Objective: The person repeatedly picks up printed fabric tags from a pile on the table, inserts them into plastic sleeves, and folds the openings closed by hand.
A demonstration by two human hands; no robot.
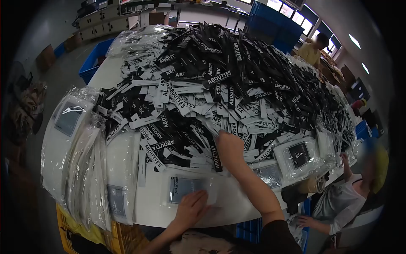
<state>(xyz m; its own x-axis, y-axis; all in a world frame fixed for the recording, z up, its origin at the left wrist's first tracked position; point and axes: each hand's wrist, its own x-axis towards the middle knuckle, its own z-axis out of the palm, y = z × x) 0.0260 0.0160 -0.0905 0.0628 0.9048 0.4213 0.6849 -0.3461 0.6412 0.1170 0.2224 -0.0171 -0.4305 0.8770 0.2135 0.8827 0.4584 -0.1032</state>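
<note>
My left hand [192, 209] lies at the table's near edge, its fingers stretched out flat on a clear plastic bag. Inside that bag shows a grey-blue printed card [184, 188] reading ABOUTYES. Farther up, my right hand [230, 148] reaches into a big heap of black and white printed strips [220, 76]. Its fingers are closed, with the tips down among the strips; what they pinch is hidden. Just left of this hand, a black strip [216, 157] lies upright in view, pointing toward me.
Stacked clear bags [76, 148] lie along the table's left side. More bags [298, 156] with dark cards sit at right. A yellow crate [124, 237] is below the table. A person in white [344, 203] works close at right; another person in yellow [311, 53] is farther back.
</note>
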